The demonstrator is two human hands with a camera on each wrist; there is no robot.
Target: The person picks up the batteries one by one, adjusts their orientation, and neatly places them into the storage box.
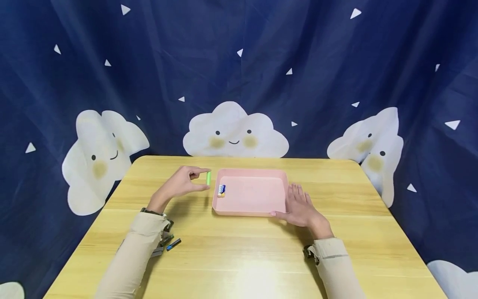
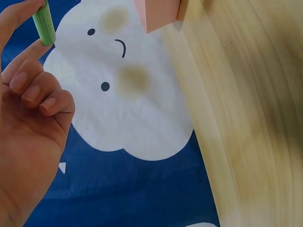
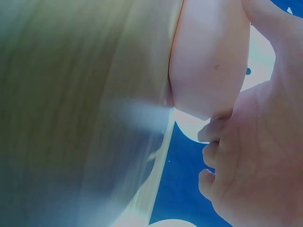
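Thumb and index finger of my left hand (image 1: 183, 181) pinch a green battery (image 1: 208, 178) by its two ends, upright over the table, just left of the pink tray (image 1: 254, 213). Its green side (image 2: 44, 23) also shows at the top of the left wrist view, with the other fingers curled in towards the palm. Inside the tray, small blue-and-white batteries (image 1: 222, 189) with yellowish ends lie by the left wall. My right hand (image 1: 301, 209) rests against the tray's front right corner, fingers extended along the right side and thumb at the front rim.
A blue-and-black battery (image 1: 173, 244) lies on the wooden table (image 1: 231, 253) beside the left forearm. Several dark and grey pieces (image 1: 157, 251) next to it are partly hidden by the sleeve. A dark blue curtain (image 1: 239, 83) with clouds hangs behind the table's far edge.
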